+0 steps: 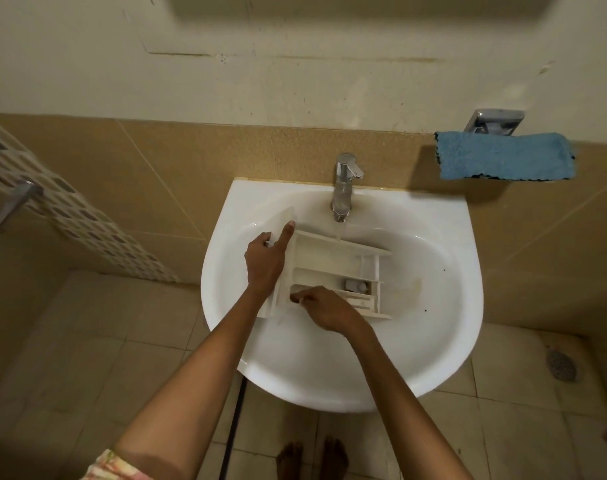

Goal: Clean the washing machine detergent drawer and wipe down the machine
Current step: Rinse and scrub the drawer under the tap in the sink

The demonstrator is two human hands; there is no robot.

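Observation:
The white detergent drawer (333, 263) lies across the white sink (433, 341), its front panel to the left and its compartments facing up. My left hand (265, 261) grips the front panel, thumb pressed along its face. My right hand (324, 308) rests in the near compartment with its fingertips pinched together against the plastic; whether it holds anything I cannot tell. A thin stream of water runs from the chrome tap (343, 187) into the drawer's far compartment. The washing machine is out of view.
A blue cloth (502, 161) hangs from a chrome holder on the tiled wall at the right. A metal lever handle (14, 206) sticks out at the left. A floor drain (561, 366) sits at the right, and my bare feet stand below the sink.

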